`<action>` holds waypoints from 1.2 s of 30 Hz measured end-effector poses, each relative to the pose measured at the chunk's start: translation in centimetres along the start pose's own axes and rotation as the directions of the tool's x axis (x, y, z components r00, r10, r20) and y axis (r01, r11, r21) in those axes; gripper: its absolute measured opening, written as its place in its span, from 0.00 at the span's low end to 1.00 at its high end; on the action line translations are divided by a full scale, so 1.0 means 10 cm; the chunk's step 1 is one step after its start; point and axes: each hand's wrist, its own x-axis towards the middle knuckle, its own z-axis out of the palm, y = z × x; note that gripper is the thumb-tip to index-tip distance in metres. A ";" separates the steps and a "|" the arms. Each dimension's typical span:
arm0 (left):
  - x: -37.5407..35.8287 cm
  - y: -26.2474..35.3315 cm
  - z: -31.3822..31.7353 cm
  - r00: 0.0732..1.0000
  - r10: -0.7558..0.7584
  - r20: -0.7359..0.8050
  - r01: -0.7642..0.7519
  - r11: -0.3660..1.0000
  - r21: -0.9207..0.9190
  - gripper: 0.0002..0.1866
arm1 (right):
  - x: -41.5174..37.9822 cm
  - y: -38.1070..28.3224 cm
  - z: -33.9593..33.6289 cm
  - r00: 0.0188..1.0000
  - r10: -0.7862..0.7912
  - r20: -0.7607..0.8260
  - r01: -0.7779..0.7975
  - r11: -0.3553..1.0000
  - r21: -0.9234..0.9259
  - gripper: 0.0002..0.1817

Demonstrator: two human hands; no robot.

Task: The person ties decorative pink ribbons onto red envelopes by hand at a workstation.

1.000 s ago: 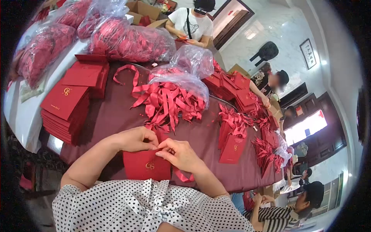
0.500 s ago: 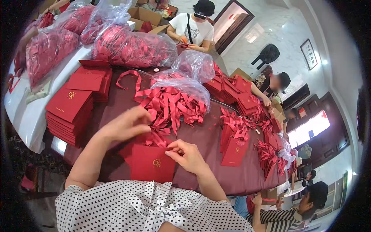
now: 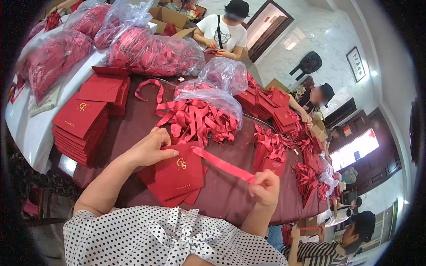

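My left hand (image 3: 153,147) pinches the upper left edge of a red paper bag (image 3: 179,170) with a gold logo. From the bag's top right corner a red ribbon (image 3: 224,166) runs taut to my right hand (image 3: 265,188), whose fingers are closed on its far end. Further red bags lie under the held one, their corners sticking out below. Just beyond my hands, a heap of red ribbons (image 3: 199,119) spills from a clear plastic bag (image 3: 222,95).
Stacked red bags (image 3: 80,133) stand at the left. Bags with ribbons (image 3: 270,150) lie at the right, and more line the table's (image 3: 222,199) far right edge. Large plastic sacks of red ribbon (image 3: 151,53) fill the back left. Several people work around the table.
My right hand has moved from the bag's top edge out to the right, drawing the ribbon straight. My left hand has come down onto the bag, which now sits slightly higher and tilted.
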 end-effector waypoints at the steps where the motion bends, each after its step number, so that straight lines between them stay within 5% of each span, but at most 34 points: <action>1: 0.00 -0.01 0.02 1.000 -0.002 0.007 0.002 1.000 -0.020 0.18 | 0.00 -0.02 0.02 0.995 -0.100 0.010 0.098 0.986 0.138 0.12; 2: 0.00 -0.01 0.04 1.000 -0.004 0.017 0.004 0.999 -0.038 0.18 | 0.03 -0.02 0.05 0.974 -0.220 0.051 0.200 0.944 0.261 0.10; 5: 0.00 -0.02 0.06 0.998 -0.054 0.038 0.055 0.998 -0.028 0.19 | -0.03 -0.08 0.18 0.984 -0.122 -0.127 0.147 0.965 0.218 0.08; 7: 0.01 -0.04 0.10 0.995 -0.083 0.051 0.085 0.995 -0.042 0.20 | 0.04 -0.05 0.24 0.978 -0.160 -0.135 0.133 0.973 -0.188 0.10; 9: 0.01 -0.05 0.13 0.992 -0.112 0.066 0.116 0.991 -0.059 0.20 | 0.26 -0.08 0.42 0.925 -0.378 0.044 0.302 0.659 -0.689 0.11; 11: 0.00 -0.04 0.18 0.993 -0.052 0.105 0.058 0.997 -0.052 0.22 | 0.34 0.05 0.63 0.947 -0.292 0.136 0.293 0.606 -0.739 0.13; 12: 0.00 -0.08 0.23 0.996 -0.007 0.086 0.011 0.999 -0.038 0.22 | 0.38 0.11 0.79 0.951 -0.265 0.162 0.307 0.724 -0.617 0.14; 14: 0.01 -0.09 0.26 0.991 -0.029 0.134 0.050 0.986 -0.162 0.21 | 0.46 0.34 0.91 0.910 -0.226 0.348 0.393 0.739 -0.547 0.14; 16: -0.01 -0.04 0.29 0.963 -0.081 0.257 0.210 0.824 -0.527 0.16 | 0.48 0.45 1.10 0.987 0.141 0.077 -0.108 0.938 -0.330 0.14; 18: 0.00 -0.06 0.21 0.951 0.033 0.306 0.159 0.798 -0.582 0.10 | 0.53 0.63 1.09 0.939 0.342 -0.028 -0.343 0.936 -0.075 0.11; 21: 0.03 -0.12 0.15 0.928 0.054 0.368 0.230 0.694 -0.682 0.07 | 0.55 0.66 1.01 0.969 0.248 -0.001 -0.247 0.965 -0.093 0.03; 25: 0.04 -0.13 0.16 0.926 -0.025 0.377 0.305 0.637 -0.707 0.07 | 0.52 0.66 1.01 0.942 0.320 -0.101 -0.327 0.944 -0.053 0.03; 27: 0.06 -0.16 0.21 0.936 -0.044 0.350 0.293 0.649 -0.702 0.08 | 0.49 0.74 0.99 0.994 0.097 -0.042 -0.104 0.963 -0.249 0.04; 32: 0.07 -0.15 0.21 0.933 -0.091 0.349 0.322 0.646 -0.692 0.09 | 0.52 0.69 1.08 0.990 0.063 -0.126 -0.100 0.943 -0.317 0.06; 36: 0.07 -0.15 0.21 0.935 -0.085 0.345 0.312 0.658 -0.685 0.09 | 0.53 0.66 1.08 0.999 -0.032 -0.021 0.017 0.858 -0.513 0.06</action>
